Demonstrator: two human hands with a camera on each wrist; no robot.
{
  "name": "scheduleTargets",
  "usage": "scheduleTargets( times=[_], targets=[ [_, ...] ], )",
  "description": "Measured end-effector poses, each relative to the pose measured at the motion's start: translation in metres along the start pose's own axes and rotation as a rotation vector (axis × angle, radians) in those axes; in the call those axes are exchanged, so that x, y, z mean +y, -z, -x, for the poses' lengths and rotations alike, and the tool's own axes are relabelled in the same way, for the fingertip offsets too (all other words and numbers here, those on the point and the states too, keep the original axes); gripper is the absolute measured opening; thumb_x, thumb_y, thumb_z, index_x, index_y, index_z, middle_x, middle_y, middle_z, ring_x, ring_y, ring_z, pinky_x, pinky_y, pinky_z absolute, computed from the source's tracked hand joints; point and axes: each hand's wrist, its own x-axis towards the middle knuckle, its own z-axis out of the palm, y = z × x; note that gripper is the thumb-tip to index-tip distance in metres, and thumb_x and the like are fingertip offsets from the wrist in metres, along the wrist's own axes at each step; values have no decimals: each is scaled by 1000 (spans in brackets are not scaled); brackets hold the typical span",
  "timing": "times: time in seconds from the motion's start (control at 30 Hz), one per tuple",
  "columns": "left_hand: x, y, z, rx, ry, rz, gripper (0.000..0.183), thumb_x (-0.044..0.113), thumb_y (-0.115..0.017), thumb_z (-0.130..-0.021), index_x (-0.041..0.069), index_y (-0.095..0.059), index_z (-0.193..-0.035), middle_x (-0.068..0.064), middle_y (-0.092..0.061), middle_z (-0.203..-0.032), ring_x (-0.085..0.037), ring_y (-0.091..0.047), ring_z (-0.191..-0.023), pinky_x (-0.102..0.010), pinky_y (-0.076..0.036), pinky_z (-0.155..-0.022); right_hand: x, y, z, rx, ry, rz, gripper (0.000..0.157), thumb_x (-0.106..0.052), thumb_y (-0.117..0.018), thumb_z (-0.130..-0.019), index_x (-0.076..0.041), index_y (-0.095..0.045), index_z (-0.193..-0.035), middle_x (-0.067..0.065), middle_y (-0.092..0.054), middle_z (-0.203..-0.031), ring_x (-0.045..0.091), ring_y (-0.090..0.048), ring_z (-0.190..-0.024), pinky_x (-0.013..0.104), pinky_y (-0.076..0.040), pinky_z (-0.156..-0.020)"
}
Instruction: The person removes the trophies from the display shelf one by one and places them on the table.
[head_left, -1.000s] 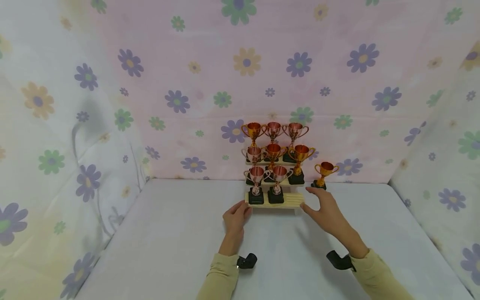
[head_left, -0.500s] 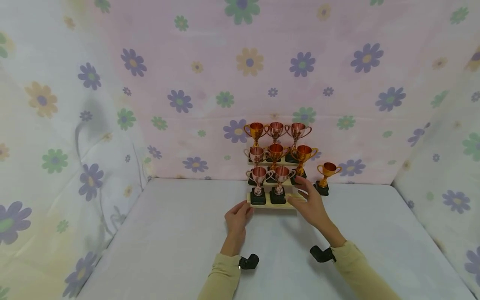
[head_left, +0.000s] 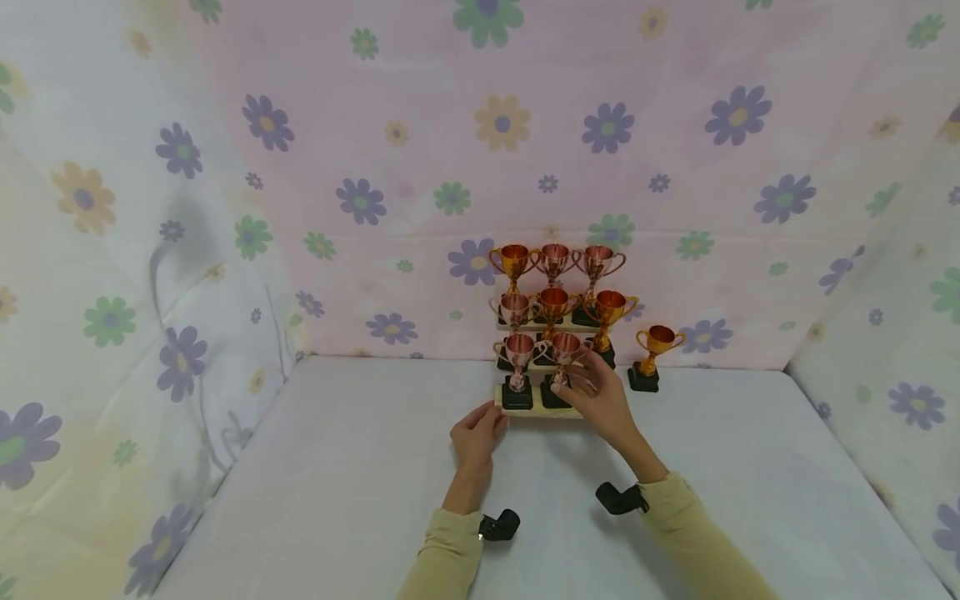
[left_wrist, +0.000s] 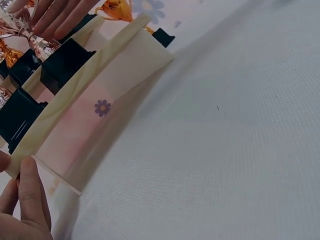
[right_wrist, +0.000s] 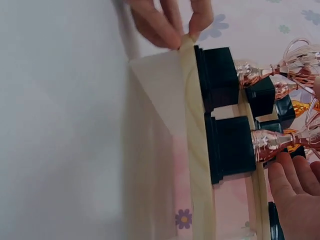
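Observation:
A tiered stand with pale wooden shelves [head_left: 525, 412] holds miniature trophies on black bases. At its lowest shelf's left end, my left hand [head_left: 472, 437] pinches the board between thumb and fingers, as the left wrist view shows [left_wrist: 30, 195]. My right hand [head_left: 611, 408] is around the right-hand pink trophy [head_left: 567, 345] of the lowest row, thumb on one side and fairly straight fingers on the other. In the right wrist view those fingertips [right_wrist: 282, 162] are right at the trophy's stem [right_wrist: 265, 145]. Beside it stands another pink trophy [head_left: 519, 346].
Gold and pink trophies fill the middle and top rows, including a gold one [head_left: 611, 307] at the middle row's right. A lone gold trophy [head_left: 661, 338] stands on the white table [head_left: 360, 483] right of the stand. Flowered cloth [head_left: 405, 250] hangs close behind.
My right hand has moved left, from the stand's right end across the lowest shelf to the right-hand pink trophy. The left hand keeps its hold on the shelf's left end.

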Motion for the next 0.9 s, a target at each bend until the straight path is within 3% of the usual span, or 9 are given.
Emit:
scheduleTargets(
  times=[0.47,0.67,0.9],
  targets=[
    [5,1,3,-20,-4,25,30,-2,-66,-93,-14,-66,-120,-17,-70,-106,-13,-71,-82,-33,-62,-87,-5,-14,-12,72,-34,-102,64,-9,-77,-91,-1,-44,-146,21,-56,-140,33,-57,-130,29,-50,-107],
    [9,2,3,-52,17,3,31,-4,-64,-93,-17,-63,-121,-20,-69,-108,-15,-71,-84,-40,-60,-94,-6,-17,-18,121,13,-132,62,-4,-76,-91,-2,-47,-146,19,-58,-133,17,-61,-116,16,-52,-98],
    [5,0,4,-20,-1,22,30,-1,-67,-92,-13,-66,-120,-17,-70,-107,-13,-71,-83,-31,-62,-87,-5,-19,-20,167,38,-140,59,-2,-75,-91,-2,-50,-144,17,-58,-125,10,-62,-104,14,-54,-92]
  ],
)
